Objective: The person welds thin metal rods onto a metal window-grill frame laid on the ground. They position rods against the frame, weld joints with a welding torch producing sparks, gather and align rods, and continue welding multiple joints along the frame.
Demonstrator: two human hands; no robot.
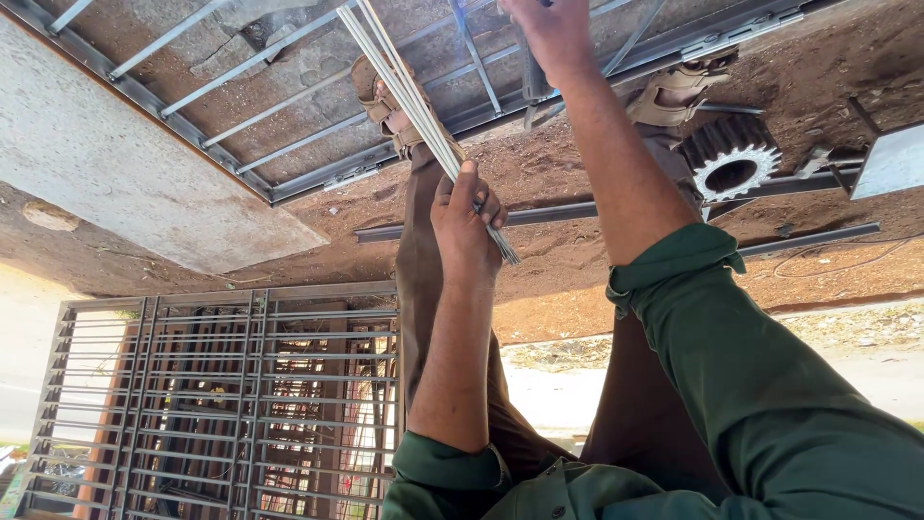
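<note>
My left hand (464, 223) is closed around a bundle of thin grey metal rods (414, 96) that runs up and left across the view. My right hand (551, 29) reaches to the top edge and grips a dark tool handle (532, 79), whose tip points down over a steel grille frame (289, 125) lying on the dirt. Both arms wear rolled green sleeves. My brown trousers and sandalled feet (385, 101) stand by the frame's edge. The tool's working end is partly hidden behind my right forearm.
A toothed metal gear (730, 159) and loose steel bars (808, 241) lie on the reddish dirt at right. A concrete slab (125, 164) sits at left. A barred metal gate (221, 404) fills the lower left.
</note>
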